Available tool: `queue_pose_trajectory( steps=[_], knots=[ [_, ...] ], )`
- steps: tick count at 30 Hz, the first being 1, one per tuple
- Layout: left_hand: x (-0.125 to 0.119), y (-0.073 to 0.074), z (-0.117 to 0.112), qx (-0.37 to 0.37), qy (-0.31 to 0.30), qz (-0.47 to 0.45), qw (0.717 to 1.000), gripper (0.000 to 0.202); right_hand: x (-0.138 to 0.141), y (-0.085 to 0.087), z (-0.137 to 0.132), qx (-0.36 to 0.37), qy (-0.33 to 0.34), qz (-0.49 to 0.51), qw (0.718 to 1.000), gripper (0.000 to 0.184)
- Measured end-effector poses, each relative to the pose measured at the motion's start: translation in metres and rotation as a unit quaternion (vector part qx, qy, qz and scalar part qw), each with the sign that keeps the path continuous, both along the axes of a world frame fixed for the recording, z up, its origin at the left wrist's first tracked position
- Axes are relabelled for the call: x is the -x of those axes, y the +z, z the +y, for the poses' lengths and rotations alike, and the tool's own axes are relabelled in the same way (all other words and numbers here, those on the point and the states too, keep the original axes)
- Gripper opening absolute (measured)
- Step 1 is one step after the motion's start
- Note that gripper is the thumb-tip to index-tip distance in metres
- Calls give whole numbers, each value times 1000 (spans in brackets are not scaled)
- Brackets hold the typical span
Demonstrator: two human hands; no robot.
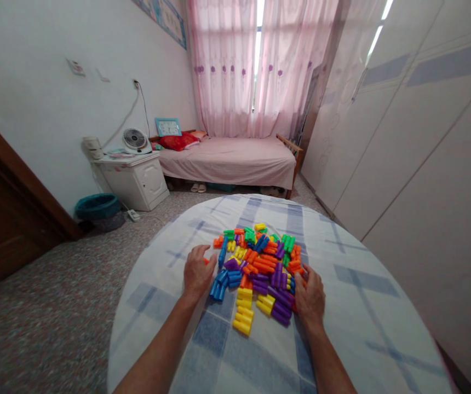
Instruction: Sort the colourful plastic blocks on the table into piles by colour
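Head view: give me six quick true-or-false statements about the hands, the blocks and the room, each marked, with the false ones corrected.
1. The left hand and right hand are on opposite sides of the blocks. True.
2. The blocks are all one colour. False: there are yellow, orange, purple, blue and green ones.
3. The blocks lie on a tablecloth. True.
4. The tablecloth is plain red. False: it is whitish with blue patches.
5. A fan stands on the white cabinet. True.
6. The cabinet is on the right side of the picture. False: it is on the left.
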State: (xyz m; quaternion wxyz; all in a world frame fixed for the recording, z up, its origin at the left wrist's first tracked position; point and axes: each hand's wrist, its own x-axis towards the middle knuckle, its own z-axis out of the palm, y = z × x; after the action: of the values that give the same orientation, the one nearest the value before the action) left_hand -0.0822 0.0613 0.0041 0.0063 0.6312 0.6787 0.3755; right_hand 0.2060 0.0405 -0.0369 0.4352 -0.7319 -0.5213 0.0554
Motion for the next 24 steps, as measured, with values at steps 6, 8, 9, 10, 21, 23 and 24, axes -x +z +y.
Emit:
queue_pose_trajectory(
  steps=[6, 8, 9, 10, 21, 23, 24],
  knots=[
    [-16, 3, 14, 100, -14, 83, 991, 25, -2, -2, 0, -7, 8, 5, 1000, 47],
    [-16, 5, 15, 88, 10, 49, 995, 25, -2, -3, 0, -7, 10, 3, 1000, 46],
    [-15, 8, 15, 83, 19, 15, 996, 25, -2, -3, 0, -6, 11, 0, 1000, 46],
    [-14, 11, 15, 80, 22, -27, 996, 26, -2, -3, 0, -5, 10, -3, 1000, 46],
    [-48, 39, -15, 65, -176, -410, 893, 37, 8, 12, -6, -131, 45, 91, 986, 39],
    [-61, 35, -24, 113, -227, -434, 864, 37, 16, 18, -11, -155, 89, 108, 978, 37],
    [-67, 33, -28, 128, -247, -441, 853, 37, 20, 20, -14, -151, 112, 122, 974, 38]
  ],
)
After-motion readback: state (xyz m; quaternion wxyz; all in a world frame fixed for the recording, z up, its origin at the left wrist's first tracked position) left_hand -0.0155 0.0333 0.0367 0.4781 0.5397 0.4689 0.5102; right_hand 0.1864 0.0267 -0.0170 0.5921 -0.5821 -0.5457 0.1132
